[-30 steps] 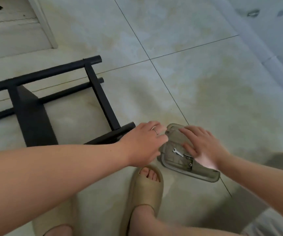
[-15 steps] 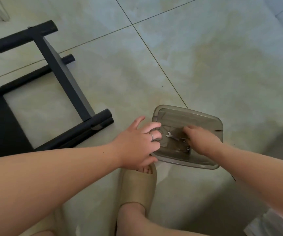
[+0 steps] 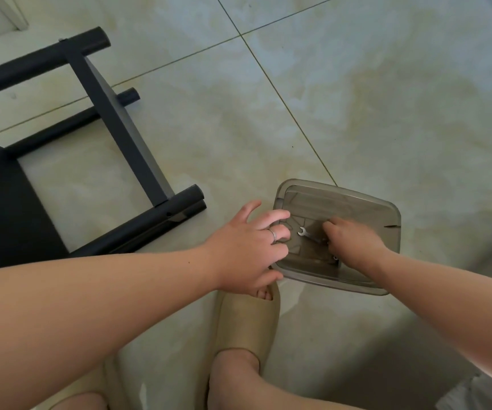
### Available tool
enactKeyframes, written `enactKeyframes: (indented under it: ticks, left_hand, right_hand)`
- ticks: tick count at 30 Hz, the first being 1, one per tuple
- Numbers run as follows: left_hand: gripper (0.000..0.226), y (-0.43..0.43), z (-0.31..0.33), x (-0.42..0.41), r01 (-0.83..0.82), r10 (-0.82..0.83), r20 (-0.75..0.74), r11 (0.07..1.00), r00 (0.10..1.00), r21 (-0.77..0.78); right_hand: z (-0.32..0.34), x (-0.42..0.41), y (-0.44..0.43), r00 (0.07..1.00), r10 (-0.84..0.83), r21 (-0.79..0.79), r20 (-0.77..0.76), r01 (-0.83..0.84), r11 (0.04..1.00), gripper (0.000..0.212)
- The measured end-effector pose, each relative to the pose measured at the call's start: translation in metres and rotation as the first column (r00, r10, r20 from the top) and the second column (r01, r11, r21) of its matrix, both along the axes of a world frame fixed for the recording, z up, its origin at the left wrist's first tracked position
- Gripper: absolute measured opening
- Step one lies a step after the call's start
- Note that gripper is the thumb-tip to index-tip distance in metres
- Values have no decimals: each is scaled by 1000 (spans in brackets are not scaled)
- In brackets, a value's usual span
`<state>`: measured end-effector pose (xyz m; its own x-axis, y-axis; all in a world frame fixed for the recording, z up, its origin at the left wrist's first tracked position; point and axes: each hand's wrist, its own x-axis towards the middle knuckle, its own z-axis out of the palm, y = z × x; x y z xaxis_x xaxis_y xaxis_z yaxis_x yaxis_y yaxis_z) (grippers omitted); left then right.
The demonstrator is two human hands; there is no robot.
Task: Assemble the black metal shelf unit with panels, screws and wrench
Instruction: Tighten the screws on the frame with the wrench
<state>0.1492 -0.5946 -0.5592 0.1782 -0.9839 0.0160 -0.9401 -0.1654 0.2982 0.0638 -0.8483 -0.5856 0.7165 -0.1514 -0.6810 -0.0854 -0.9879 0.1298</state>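
While my left grip [image 3: 253, 244] clasps the left rim of the smoky tray [image 3: 342, 191] on the floor, my right grip [image 3: 349, 241] curls inside it over the handle end of the wrench [image 3: 304, 232]; whether it pinches anything I cannot tell. The black shelf frame [image 3: 120, 122] lies just left.

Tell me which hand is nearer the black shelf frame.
Left. The left hand holds the tray's left rim, just right of the black shelf frame's tube ends. The right hand is farther right, inside the tray, fingers at the wrench.
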Motion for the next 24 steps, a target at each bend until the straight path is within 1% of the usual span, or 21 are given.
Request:
enactKeyframes:
  ticks: [1,3,5,6,9,11,13,15,17,18,20,21,22,23,24]
  left_hand:
    - [34,0,1,0,3,-3,6,1000,1000,12]
    - [33,-1,4,0,6,-6,2,999,1000,41]
    - [32,2,7,0,-5,6,-18,998,1000,57]
    - [30,4,10,1,-17,18,-26,999,999,51]
    - [18,18,26,9,-86,85,-22,996,996,-36]
    - [17,33,41,18,-157,157,0,984,988,-85]
    - [23,50,55,31,-244,248,18,962,969,-122]
    - [26,68,68,43,-383,388,-6,905,921,-185]
    - [23,88,77,54,-566,557,-103,802,824,-193]
    - [21,98,79,59,-663,641,-172,734,748,-148]
    - [20,117,79,68,-828,788,-300,561,537,-8]
    - [21,125,77,73,-873,836,-360,477,414,103]
    - [22,131,76,78,-879,860,-418,415,293,236]
    - [24,135,74,82,-846,859,-474,390,192,364]
    - [27,136,72,86,-795,837,-535,399,113,456]
  right_hand:
    - [3,0,3,999,-32,7,14,32,999,17]
    - [16,2,8,984,-163,59,75,159,986,15]
    - [30,3,14,936,-315,186,160,285,940,10]
    - [37,3,19,907,-367,252,204,314,915,9]
    - [62,4,39,817,-471,412,333,323,852,7]
    - [77,8,55,750,-538,514,385,310,800,4]
    - [92,14,74,686,-629,630,365,316,710,5]
    - [103,23,95,648,-682,723,338,285,629,13]
    - [111,32,118,636,-708,793,308,239,560,23]
    - [112,36,131,627,-728,828,279,227,513,25]
    - [114,40,157,572,-792,898,212,206,388,28]
    - [114,42,169,537,-823,925,184,188,330,31]
    - [114,43,178,509,-846,945,158,170,279,32]
    - [114,44,184,495,-859,959,130,158,236,31]
    - [113,44,188,495,-863,968,99,153,199,30]
